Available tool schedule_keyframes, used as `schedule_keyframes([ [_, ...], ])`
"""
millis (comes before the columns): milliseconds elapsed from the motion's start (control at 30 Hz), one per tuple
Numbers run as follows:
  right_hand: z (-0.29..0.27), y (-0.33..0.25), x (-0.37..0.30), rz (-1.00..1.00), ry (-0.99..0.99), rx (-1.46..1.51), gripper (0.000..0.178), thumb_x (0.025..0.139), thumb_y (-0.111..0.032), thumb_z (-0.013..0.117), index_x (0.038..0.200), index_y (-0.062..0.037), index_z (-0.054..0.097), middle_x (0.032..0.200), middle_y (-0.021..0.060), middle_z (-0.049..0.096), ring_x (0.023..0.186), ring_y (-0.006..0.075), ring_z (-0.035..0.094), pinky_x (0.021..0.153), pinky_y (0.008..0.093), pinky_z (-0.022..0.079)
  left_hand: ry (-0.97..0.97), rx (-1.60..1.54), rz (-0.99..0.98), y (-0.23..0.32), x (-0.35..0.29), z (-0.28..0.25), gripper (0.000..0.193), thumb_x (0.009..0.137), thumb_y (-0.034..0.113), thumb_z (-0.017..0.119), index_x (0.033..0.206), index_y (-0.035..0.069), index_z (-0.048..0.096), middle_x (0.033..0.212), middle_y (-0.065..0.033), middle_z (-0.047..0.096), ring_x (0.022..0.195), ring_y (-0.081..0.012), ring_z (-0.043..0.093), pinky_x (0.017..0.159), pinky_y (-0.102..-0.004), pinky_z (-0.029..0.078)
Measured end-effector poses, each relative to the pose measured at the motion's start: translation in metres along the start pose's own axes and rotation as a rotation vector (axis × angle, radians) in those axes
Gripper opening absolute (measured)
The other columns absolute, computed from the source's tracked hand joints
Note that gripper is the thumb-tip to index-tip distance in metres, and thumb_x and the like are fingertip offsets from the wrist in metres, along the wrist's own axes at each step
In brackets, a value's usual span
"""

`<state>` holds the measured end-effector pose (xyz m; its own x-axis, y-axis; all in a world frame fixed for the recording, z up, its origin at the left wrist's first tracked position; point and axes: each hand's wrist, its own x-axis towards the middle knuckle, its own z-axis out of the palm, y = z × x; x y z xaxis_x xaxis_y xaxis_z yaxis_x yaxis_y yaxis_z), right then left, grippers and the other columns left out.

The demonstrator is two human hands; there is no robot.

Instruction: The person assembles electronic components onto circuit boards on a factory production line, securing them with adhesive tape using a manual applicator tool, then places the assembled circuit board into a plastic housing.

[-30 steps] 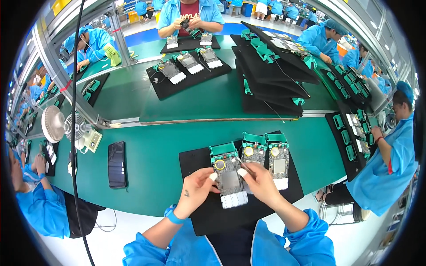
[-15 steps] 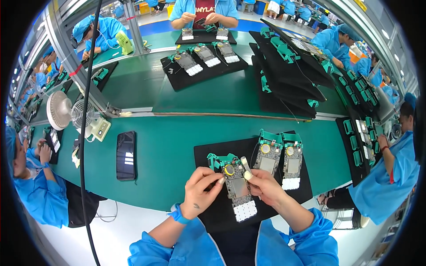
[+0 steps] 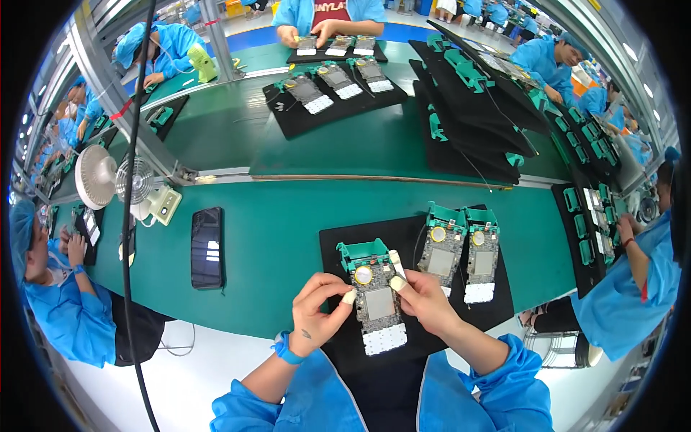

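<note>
A circuit board (image 3: 379, 305) with a coin cell, a metal shield and a white keypad end is in front of me, over the black mat (image 3: 425, 320). A green plastic frame (image 3: 363, 252) sits at its far end. My left hand (image 3: 322, 306) is closed, thumb and fingertip pinching at the board's left edge. My right hand (image 3: 426, 299) is closed at the right edge, its covered thumb against the board. A slim pale piece (image 3: 395, 261) stands up beside that thumb; whether it is a tool or a covered fingertip is unclear.
Two similar boards (image 3: 441, 253) (image 3: 481, 263) in green frames lie on the mat to the right. A black phone (image 3: 207, 248) and small fans (image 3: 97, 176) are on the left. Across the bench are stacked black trays (image 3: 468, 129); co-workers sit around. A dark cable (image 3: 133, 180) hangs at the left.
The board has turned straighter and shifted slightly left, with its green frame now lined up across the far end. Both hands moved with it, keeping to its edges.
</note>
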<state>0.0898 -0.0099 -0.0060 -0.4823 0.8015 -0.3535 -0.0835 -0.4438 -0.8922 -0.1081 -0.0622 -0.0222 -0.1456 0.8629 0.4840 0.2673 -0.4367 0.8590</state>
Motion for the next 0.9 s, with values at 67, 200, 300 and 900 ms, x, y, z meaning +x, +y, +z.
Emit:
schedule_keyframes([
  [67,-0.002,0.015,0.000,-0.090,0.096,-0.175,0.015,0.096,-0.017,0.054,0.088,-0.0039,0.057,0.061,-0.0057,0.043,0.050,0.0029,0.037,0.043,0.0222,0.028,0.039,-0.021,-0.022,-0.004,-0.003,0.004,0.016,0.073,-0.010,0.068,0.087,-0.002,0.067,0.091,-0.0109,0.058,0.082,-0.0193,0.059,0.071,-0.0277,0.049],
  [200,-0.003,0.005,-0.014,-0.251,0.183,-0.611,0.014,0.098,-0.011,0.046,0.099,0.0006,0.055,0.065,0.0035,0.051,0.049,0.0099,0.051,0.044,0.0258,0.040,-0.047,0.000,-0.045,-0.003,0.005,0.001,0.015,0.074,0.001,0.073,0.088,0.004,0.070,0.091,-0.0052,0.050,0.086,-0.0173,0.052,0.072,-0.0281,0.046],
  [300,-0.014,-0.002,-0.026,-0.286,0.277,-0.825,0.018,0.095,-0.006,0.047,0.109,0.0017,0.056,0.082,0.0122,0.054,0.054,0.0153,0.055,0.047,0.0291,0.041,-0.159,0.121,0.028,0.003,0.013,-0.002,0.016,0.074,0.004,0.075,0.090,0.006,0.071,0.094,-0.0056,0.050,0.092,-0.0213,0.049,0.073,-0.0295,0.046],
  [900,0.008,-0.006,0.006,-0.914,0.084,-1.160,0.026,0.069,-0.004,0.070,0.093,-0.0064,0.064,0.087,0.0024,0.060,0.058,0.0165,0.062,0.047,0.0269,0.048,-0.303,0.155,0.023,0.005,0.027,-0.011,0.021,0.073,0.001,0.071,0.094,0.005,0.070,0.100,-0.0077,0.050,0.097,-0.0241,0.047,0.079,-0.0317,0.044],
])
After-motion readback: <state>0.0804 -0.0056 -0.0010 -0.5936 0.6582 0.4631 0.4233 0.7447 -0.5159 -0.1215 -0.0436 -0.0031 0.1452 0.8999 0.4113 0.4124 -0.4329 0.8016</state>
